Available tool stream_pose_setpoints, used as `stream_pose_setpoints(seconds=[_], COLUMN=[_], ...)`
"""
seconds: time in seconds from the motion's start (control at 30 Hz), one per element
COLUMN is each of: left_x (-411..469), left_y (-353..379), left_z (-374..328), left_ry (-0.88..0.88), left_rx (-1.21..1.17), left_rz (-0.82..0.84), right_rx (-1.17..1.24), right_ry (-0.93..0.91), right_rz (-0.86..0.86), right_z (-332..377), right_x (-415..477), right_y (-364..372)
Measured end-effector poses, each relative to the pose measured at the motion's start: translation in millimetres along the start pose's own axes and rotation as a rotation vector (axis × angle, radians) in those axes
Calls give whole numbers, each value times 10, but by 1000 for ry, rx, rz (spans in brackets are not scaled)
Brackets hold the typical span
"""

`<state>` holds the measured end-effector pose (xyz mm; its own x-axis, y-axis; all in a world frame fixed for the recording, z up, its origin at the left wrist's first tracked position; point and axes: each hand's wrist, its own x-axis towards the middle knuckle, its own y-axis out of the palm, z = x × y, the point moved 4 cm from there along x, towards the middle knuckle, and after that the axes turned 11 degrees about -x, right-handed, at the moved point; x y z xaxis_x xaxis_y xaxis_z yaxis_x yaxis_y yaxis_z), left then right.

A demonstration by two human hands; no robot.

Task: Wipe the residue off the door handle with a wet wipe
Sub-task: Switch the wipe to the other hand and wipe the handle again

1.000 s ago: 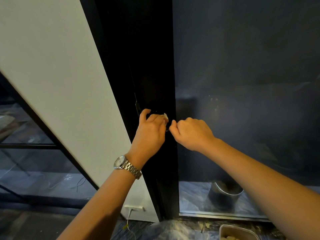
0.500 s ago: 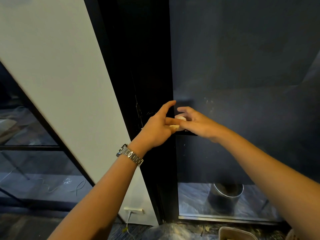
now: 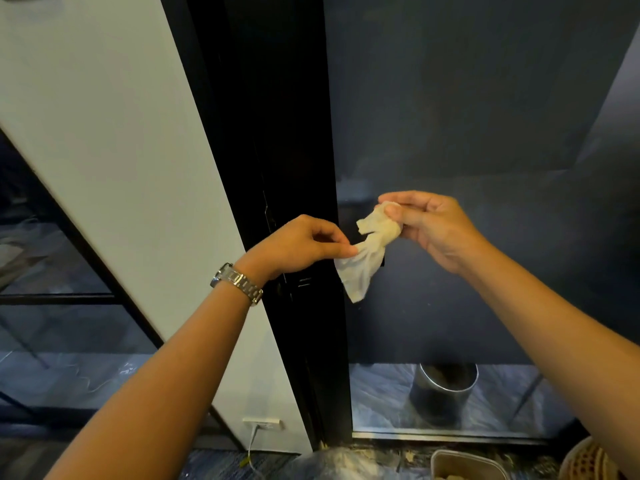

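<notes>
Now crumpled off-white wet wipe (image 3: 369, 247) stretched between left hand (image 3: 304, 245) and right hand (image 3: 429, 225), both pinching it. Black door handle (image 3: 346, 223) behind, barely discernible. Best refold clean side outward before rubbing.

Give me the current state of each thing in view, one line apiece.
wet wipe: crumpled, partly pulled open, held in the air between both hands.
left hand: pinching the wipe's lower part.
right hand: gripping the wipe's upper bunch.
door handle: dark, mostly hidden behind the wipe; nothing touching it.
metal bin: upright on the floor behind the glass.
</notes>
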<state>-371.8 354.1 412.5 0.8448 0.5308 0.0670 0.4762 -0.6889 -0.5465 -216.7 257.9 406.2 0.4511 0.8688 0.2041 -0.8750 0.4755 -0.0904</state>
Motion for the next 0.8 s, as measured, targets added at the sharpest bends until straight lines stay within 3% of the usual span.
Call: stream_pose_setpoints(seconds=[0.23,0.33,0.43,0.57,0.67,0.8], left_x=[-3,-18,-2,27,16,12], left_y=[-93,-183,-220,-243,-245,-216], left_z=[-90,-55,-97,-291,-452,-576], left_ry=[-77,-128,-100,-20,5,15], left_rx=[-712,-875,-772,-645,-626,-550], left_rz=[-17,-65,-85,-63,46,189], right_rx=[191,241,291,-41,-335,-457], right_ry=[-2,75,161,188,98,-43], right_rz=[-153,-130,-52,91,132,179], right_z=[165,157,102,111,206,353], right_x=[0,-64,-111,-100,-101,-131], right_y=[-27,-14,36,90,142,230])
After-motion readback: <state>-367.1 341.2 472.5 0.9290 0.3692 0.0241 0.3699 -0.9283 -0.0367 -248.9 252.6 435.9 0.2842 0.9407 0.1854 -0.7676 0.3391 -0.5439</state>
